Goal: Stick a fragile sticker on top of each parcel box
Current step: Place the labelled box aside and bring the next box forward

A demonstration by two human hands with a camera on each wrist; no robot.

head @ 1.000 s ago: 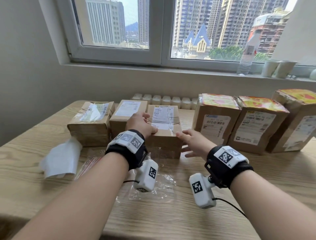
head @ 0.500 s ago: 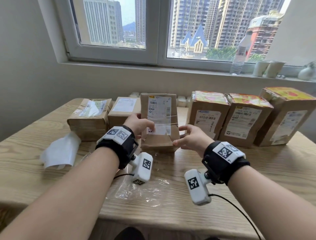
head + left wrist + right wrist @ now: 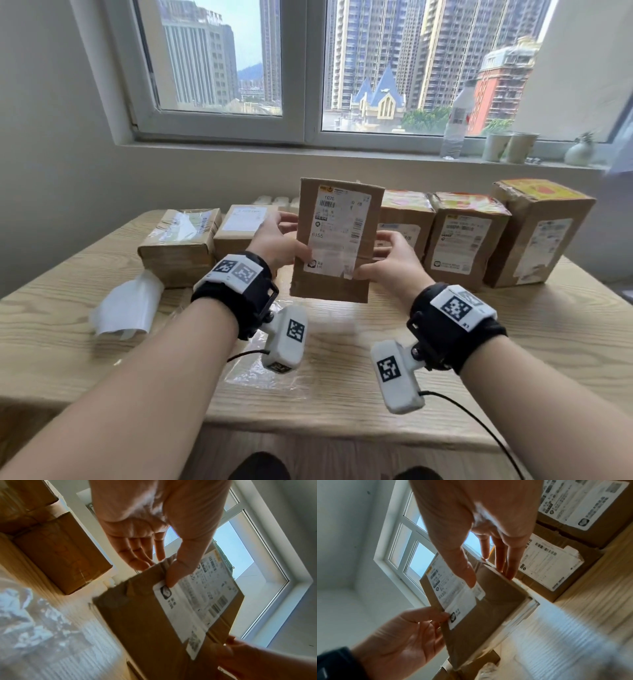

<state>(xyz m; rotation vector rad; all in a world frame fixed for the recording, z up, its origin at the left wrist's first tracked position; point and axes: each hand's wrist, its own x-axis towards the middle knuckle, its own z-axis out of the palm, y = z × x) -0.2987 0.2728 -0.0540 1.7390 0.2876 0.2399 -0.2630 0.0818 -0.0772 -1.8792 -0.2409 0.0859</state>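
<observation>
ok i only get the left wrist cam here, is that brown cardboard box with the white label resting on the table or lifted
observer: lifted. the head view shows the brown cardboard box upright, its bottom edge clear of the wooden table.
operator: what's the right hand doing
observer: the right hand pinches the other side, thumb on the labelled face, fingers behind.
operator: any boxes stickered
observer: the three taller cardboard boxes to its right carry yellow and red stickers on top.

left hand [image 3: 279,241]: thumb front, fingers behind, gripping | right hand [image 3: 394,262]: same, mirrored | forearms extended
</observation>
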